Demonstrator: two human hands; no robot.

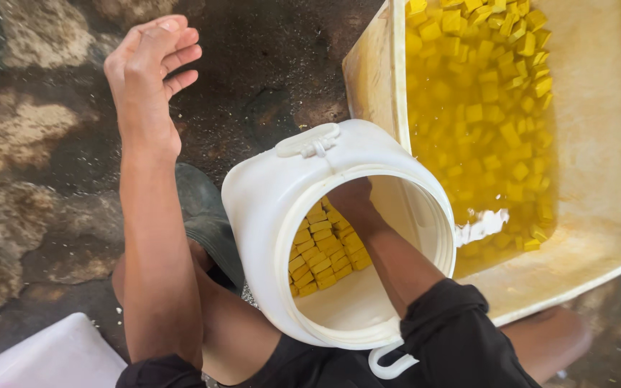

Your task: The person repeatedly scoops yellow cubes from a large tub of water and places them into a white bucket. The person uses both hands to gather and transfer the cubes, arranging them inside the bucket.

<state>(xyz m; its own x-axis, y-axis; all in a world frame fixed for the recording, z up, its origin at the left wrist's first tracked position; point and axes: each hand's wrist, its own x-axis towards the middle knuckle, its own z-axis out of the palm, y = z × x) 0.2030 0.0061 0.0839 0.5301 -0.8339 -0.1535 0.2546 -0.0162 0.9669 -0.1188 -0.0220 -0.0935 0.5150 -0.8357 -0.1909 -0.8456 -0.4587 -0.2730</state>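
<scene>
Yellow cubes (323, 248): packed in rows inside the white tub (267, 194), just left of the right hand (351, 197).
Right hand: reaching down through the tub's mouth — fingers hidden, state unclear.
Left hand (149, 68): empty, fingers extended together, well apart from the cubes.
Axis: tub tilts, mouth up.
Tray (612, 144): more cubes in yellow liquid.
</scene>
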